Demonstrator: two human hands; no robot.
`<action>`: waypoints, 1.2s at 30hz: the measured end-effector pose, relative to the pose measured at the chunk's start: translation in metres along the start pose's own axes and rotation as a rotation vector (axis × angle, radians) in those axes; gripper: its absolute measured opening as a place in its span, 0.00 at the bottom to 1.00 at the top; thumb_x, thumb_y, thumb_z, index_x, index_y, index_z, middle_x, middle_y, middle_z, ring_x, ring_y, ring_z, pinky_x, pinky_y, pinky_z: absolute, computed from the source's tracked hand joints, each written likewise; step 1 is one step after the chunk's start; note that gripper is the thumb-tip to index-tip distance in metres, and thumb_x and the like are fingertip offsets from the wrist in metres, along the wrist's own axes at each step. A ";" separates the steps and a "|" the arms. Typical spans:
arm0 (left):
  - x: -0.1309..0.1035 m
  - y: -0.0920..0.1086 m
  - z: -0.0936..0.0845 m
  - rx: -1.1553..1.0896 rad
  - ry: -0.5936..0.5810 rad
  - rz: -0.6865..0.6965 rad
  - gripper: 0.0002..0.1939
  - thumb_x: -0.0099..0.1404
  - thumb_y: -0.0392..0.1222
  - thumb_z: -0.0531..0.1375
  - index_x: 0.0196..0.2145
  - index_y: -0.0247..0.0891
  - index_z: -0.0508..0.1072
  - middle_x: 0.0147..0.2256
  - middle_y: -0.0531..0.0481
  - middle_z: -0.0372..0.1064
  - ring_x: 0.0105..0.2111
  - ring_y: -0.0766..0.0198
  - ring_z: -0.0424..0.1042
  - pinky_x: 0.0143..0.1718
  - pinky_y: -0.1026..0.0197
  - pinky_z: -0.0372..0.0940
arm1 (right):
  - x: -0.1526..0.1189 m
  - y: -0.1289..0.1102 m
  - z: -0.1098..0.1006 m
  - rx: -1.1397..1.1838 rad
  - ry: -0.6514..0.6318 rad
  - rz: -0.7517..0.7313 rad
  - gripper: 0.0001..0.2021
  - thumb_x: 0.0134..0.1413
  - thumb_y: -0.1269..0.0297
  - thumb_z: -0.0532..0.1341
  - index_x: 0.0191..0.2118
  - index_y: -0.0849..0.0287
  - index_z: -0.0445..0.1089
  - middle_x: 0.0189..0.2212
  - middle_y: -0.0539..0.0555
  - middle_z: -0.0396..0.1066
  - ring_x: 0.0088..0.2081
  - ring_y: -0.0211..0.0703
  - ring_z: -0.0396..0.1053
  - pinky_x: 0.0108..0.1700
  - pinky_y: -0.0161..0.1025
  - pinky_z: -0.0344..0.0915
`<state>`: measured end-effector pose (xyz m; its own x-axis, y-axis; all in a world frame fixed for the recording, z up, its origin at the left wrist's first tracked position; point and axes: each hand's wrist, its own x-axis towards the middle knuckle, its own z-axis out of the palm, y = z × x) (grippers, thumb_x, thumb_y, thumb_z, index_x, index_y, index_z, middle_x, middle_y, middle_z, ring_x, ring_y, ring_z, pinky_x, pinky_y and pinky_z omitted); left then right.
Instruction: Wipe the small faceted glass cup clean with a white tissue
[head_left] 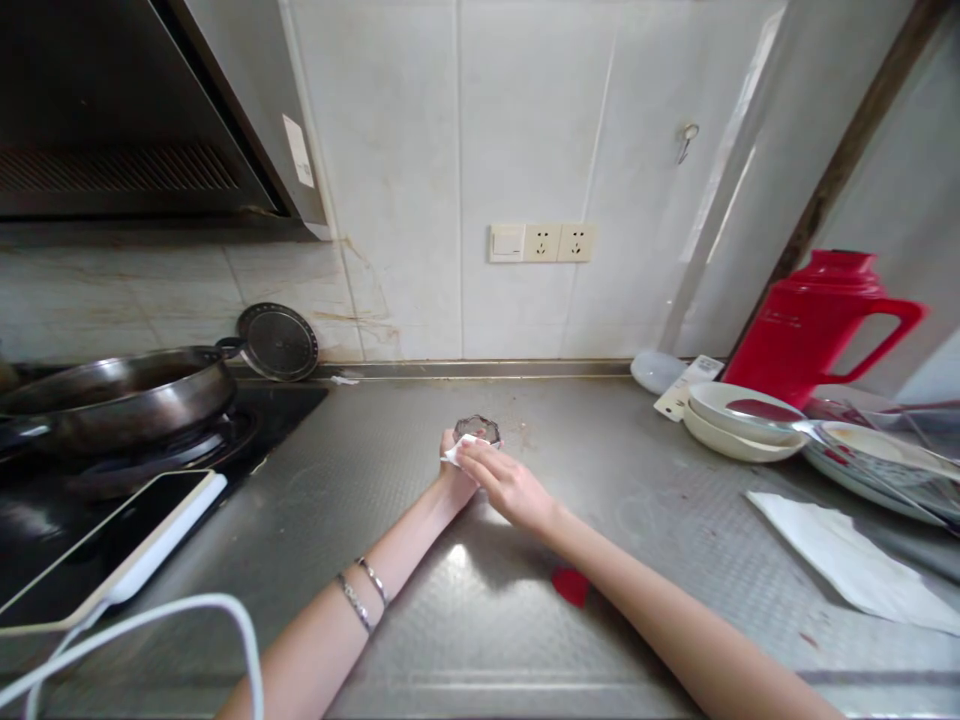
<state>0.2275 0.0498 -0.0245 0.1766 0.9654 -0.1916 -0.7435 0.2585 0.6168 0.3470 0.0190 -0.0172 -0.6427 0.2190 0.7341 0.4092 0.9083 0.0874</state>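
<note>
A small clear glass dish (478,430) with a scalloped dark-looking rim is at the middle of the steel counter. My left hand (454,474) is closed around its near left side, partly hidden behind my other hand. My right hand (510,487) presses a folded white tissue (459,448) against the near side of the dish, fingers together. Whether the dish rests on the counter or is lifted a little, I cannot tell. Below my right forearm lies a red flat piece (570,587), partly covered by the arm.
On the left, a pan (127,400) sits on the black stove, with a phone (112,550) and white cable (232,605) nearer me. A red thermos (810,320), stacked bowls (739,440) and a sheet of white paper (847,560) are on the right. Wall sockets (559,243) are ahead.
</note>
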 end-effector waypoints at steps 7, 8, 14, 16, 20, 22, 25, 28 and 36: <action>-0.002 -0.014 0.012 0.065 0.010 -0.077 0.20 0.67 0.51 0.46 0.34 0.34 0.71 0.17 0.51 0.62 0.18 0.62 0.65 0.21 0.58 0.58 | 0.003 0.012 -0.017 0.181 0.001 0.039 0.23 0.60 0.79 0.47 0.58 0.60 0.60 0.52 0.61 0.69 0.58 0.43 0.63 0.54 0.41 0.67; -0.004 -0.014 0.014 0.105 0.007 -0.098 0.21 0.67 0.52 0.46 0.32 0.34 0.70 0.15 0.52 0.60 0.15 0.64 0.62 0.18 0.61 0.55 | 0.003 0.016 -0.021 0.201 -0.007 0.051 0.22 0.59 0.80 0.48 0.57 0.59 0.61 0.52 0.61 0.69 0.58 0.43 0.63 0.55 0.41 0.67; -0.016 -0.009 0.024 0.314 -0.084 -0.197 0.25 0.63 0.60 0.47 0.32 0.33 0.69 0.19 0.45 0.69 0.14 0.58 0.68 0.10 0.66 0.43 | -0.003 0.039 -0.037 0.195 -0.033 0.110 0.22 0.56 0.82 0.48 0.52 0.58 0.66 0.50 0.59 0.71 0.55 0.43 0.67 0.51 0.41 0.70; -0.019 -0.009 0.024 0.370 -0.124 -0.216 0.27 0.63 0.61 0.46 0.34 0.33 0.69 0.22 0.42 0.71 0.15 0.56 0.69 0.09 0.67 0.45 | -0.005 0.045 -0.039 0.184 -0.019 0.127 0.20 0.56 0.81 0.49 0.50 0.58 0.67 0.48 0.60 0.72 0.52 0.44 0.70 0.49 0.41 0.71; -0.019 -0.005 0.025 0.364 -0.172 -0.224 0.25 0.63 0.56 0.44 0.37 0.31 0.69 0.24 0.38 0.73 0.15 0.56 0.70 0.08 0.67 0.45 | -0.009 0.052 -0.038 0.199 0.046 0.195 0.19 0.57 0.79 0.49 0.49 0.57 0.68 0.44 0.58 0.74 0.45 0.43 0.74 0.45 0.39 0.72; -0.019 -0.001 0.025 0.336 -0.208 -0.237 0.25 0.62 0.55 0.45 0.39 0.31 0.68 0.26 0.37 0.74 0.15 0.55 0.70 0.09 0.67 0.45 | -0.009 0.053 -0.038 0.226 0.096 0.241 0.17 0.59 0.77 0.49 0.48 0.56 0.68 0.42 0.57 0.75 0.44 0.42 0.74 0.44 0.38 0.72; -0.017 0.004 0.025 0.302 -0.212 -0.242 0.24 0.61 0.53 0.45 0.40 0.31 0.69 0.26 0.37 0.73 0.16 0.55 0.70 0.10 0.67 0.45 | -0.009 0.052 -0.038 0.247 0.142 0.265 0.15 0.60 0.75 0.49 0.47 0.56 0.69 0.43 0.57 0.76 0.46 0.43 0.74 0.46 0.39 0.72; -0.014 0.006 0.022 0.262 -0.163 -0.216 0.23 0.60 0.52 0.46 0.38 0.31 0.70 0.25 0.37 0.73 0.16 0.55 0.69 0.10 0.67 0.45 | -0.010 0.052 -0.038 0.223 0.131 0.203 0.18 0.59 0.77 0.48 0.48 0.56 0.69 0.46 0.58 0.74 0.49 0.44 0.72 0.48 0.41 0.71; -0.002 0.012 0.014 -0.063 0.047 -0.038 0.17 0.59 0.46 0.49 0.33 0.31 0.72 0.22 0.43 0.70 0.18 0.59 0.69 0.16 0.63 0.58 | -0.012 0.043 -0.031 0.105 0.031 0.034 0.24 0.54 0.82 0.48 0.55 0.60 0.64 0.51 0.61 0.71 0.58 0.47 0.64 0.55 0.47 0.67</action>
<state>0.2270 0.0512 -0.0059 0.1756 0.9521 -0.2505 -0.7765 0.2904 0.5593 0.3927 0.0447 -0.0012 -0.6086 0.2406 0.7561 0.3595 0.9331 -0.0076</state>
